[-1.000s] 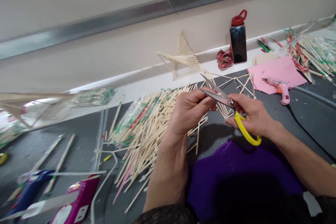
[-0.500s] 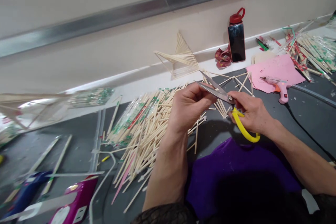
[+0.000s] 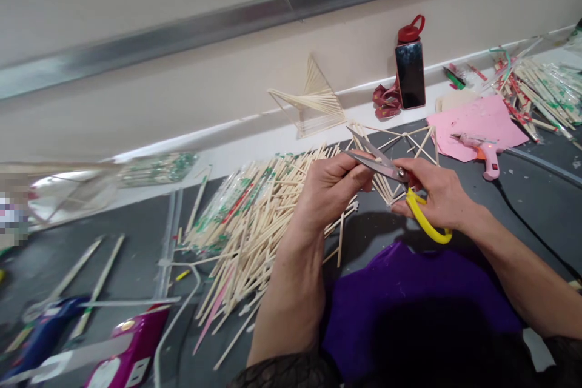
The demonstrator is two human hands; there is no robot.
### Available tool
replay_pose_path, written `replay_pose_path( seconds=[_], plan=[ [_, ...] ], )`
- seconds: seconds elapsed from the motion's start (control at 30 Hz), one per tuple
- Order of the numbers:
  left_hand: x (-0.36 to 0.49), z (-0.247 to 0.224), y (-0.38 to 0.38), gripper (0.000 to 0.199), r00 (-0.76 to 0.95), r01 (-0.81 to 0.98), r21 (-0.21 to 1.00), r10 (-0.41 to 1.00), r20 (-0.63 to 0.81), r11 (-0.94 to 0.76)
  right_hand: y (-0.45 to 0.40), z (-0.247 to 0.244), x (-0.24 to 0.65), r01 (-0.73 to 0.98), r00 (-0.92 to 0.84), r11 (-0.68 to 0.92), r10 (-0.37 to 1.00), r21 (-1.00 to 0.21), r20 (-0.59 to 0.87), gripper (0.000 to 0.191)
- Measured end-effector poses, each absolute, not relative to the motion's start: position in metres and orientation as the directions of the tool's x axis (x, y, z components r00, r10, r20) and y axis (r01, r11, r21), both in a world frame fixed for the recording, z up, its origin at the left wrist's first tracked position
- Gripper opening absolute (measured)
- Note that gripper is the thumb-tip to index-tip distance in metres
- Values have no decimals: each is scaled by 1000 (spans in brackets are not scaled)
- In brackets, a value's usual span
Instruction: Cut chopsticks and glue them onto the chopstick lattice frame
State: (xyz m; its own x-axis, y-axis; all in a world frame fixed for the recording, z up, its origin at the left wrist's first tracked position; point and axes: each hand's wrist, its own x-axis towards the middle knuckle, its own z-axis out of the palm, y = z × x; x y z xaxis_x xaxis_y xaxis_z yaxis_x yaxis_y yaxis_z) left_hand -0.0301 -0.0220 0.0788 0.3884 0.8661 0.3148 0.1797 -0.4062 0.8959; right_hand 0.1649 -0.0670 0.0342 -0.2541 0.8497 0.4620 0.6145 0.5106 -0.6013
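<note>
Nearest, a purple cloth (image 3: 359, 315) lies below the hands. The right hand (image 3: 439, 191) is curled round the yellow handle of the scissors (image 3: 396, 173), whose blades stand apart. The left hand (image 3: 330, 188) is pinched nearly closed at the blades, on what looks like a stick (image 3: 378, 160); its fingers hide most of it. For a clean cut, I'd seat the stick deep by the pivot, square to the edges, and keep the left fingertips well back from the lower blade, as they look very near it.

To the left lies a heap of loose sticks (image 3: 268, 224), with wrapped ones (image 3: 231, 203) behind; the green and red print is too small to read. Just beyond the hands stands a stick frame (image 3: 404, 135). Farther off are a pink glue gun (image 3: 491, 154), a dark-screened phone (image 3: 410, 76), and a ribbon (image 3: 386, 100) with illegible marks.
</note>
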Motion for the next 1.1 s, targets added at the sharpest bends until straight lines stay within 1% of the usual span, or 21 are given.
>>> replay_pose_path(
  seconds=[0.13, 0.33, 0.53, 0.67, 0.77, 0.83, 0.97, 1.1],
  plan=[
    [-31, 79, -21, 17, 397, 179, 900, 866, 304, -397, -68, 32, 164, 569, -260, 535, 837, -625, 481, 51],
    [-30, 81, -21, 17, 380, 238, 878, 872, 308, -414, -68, 28, 162, 578, -244, 525, 842, -625, 482, 35],
    [-27, 76, -20, 18, 354, 252, 874, 880, 317, -416, -68, 28, 162, 615, -197, 478, 864, -628, 464, 34],
    [-24, 75, -22, 5, 288, 226, 909, 915, 283, -352, -68, 30, 161, 634, -175, 445, 879, -633, 443, 32],
    [-24, 75, -21, 7, 286, 242, 896, 910, 302, -373, -67, 30, 161, 641, -170, 410, 900, -649, 400, 32],
    [-24, 74, -20, 12, 304, 268, 875, 898, 319, -402, -67, 30, 161, 661, -170, 389, 911, -642, 377, 35],
    [-25, 75, -19, 20, 338, 274, 865, 884, 323, -421, -65, 30, 163, 685, -187, 401, 904, -608, 386, 53],
    [-28, 75, -19, 21, 371, 245, 875, 874, 314, -418, -66, 30, 165, 668, -219, 442, 886, -599, 409, 57]
  ],
)
